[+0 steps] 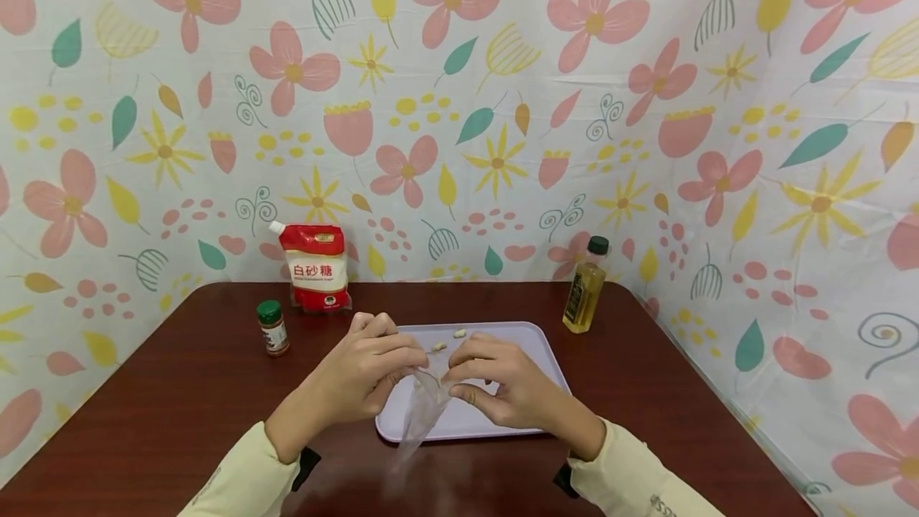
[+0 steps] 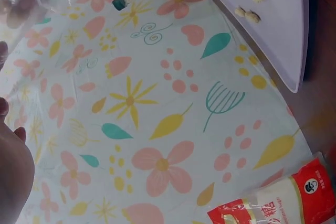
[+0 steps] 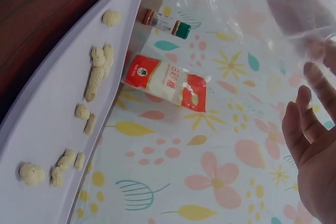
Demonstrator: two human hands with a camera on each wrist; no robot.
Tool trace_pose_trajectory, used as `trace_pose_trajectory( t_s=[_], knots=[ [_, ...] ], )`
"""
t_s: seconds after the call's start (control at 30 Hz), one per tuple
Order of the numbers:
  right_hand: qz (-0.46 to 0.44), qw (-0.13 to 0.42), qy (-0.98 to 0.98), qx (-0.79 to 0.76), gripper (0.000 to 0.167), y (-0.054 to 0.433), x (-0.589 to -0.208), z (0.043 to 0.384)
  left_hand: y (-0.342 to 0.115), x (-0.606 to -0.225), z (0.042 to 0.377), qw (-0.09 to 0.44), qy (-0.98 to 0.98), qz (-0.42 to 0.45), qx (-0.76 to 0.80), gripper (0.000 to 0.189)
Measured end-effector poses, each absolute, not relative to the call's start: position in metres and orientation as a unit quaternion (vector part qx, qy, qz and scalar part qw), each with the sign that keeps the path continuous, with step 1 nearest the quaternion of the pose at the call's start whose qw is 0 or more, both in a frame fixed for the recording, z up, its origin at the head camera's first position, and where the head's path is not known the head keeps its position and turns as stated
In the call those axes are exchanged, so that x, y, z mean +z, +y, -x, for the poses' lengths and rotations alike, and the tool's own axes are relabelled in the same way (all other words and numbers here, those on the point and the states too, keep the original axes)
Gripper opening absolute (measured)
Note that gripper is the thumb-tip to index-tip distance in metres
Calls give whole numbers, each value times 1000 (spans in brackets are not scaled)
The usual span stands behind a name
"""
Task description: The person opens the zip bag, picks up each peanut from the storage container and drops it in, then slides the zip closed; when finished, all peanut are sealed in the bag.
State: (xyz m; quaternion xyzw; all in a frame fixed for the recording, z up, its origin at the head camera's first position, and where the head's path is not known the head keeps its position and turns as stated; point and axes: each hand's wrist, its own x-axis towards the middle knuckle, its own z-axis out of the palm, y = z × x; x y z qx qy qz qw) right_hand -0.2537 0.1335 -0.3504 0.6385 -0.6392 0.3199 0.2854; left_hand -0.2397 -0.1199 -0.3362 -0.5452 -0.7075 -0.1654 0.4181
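Note:
A clear plastic bag (image 1: pixel 422 417) hangs between both hands above the near side of a pale lilac tray (image 1: pixel 527 339). The left hand (image 1: pixel 366 373) pinches the bag's upper edge from the left. From the right, the right hand (image 1: pixel 513 385) holds the edge with its fingertips, its other fingers loosely bent in the right wrist view. Several pale, knobbly pieces that look like peanuts in the shell (image 3: pixel 95 80) lie scattered on the tray. In the head view the hands and bag hide most of them.
At the back left stand a red and white sugar pouch (image 1: pixel 316 270) and a small green-capped jar (image 1: pixel 273 329). A bottle of yellow oil (image 1: pixel 586 287) stands at the back right of the dark wooden table (image 1: pixel 179 389). Behind it hangs a flower-patterned cloth (image 1: pixel 445 94).

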Motion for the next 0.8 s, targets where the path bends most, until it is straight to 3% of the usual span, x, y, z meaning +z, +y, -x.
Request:
trace_pose_trajectory(
  t_s=[0.17, 0.33, 0.5, 0.8],
  knots=[
    [-637, 261, -650, 321, 2, 136, -354, 252, -123, -336, 238, 404, -723, 537, -157, 26],
    [-641, 242, -655, 318, 16, 140, -353, 250, -126, -336, 238, 391, -739, 529, -147, 31],
    [-635, 225, -677, 296, 10, 138, -349, 247, -123, -338, 238, 352, -755, 533, -146, 26],
    [-611, 215, -715, 263, 24, 138, -348, 246, -124, -335, 237, 327, -768, 532, -141, 17]
  ],
)
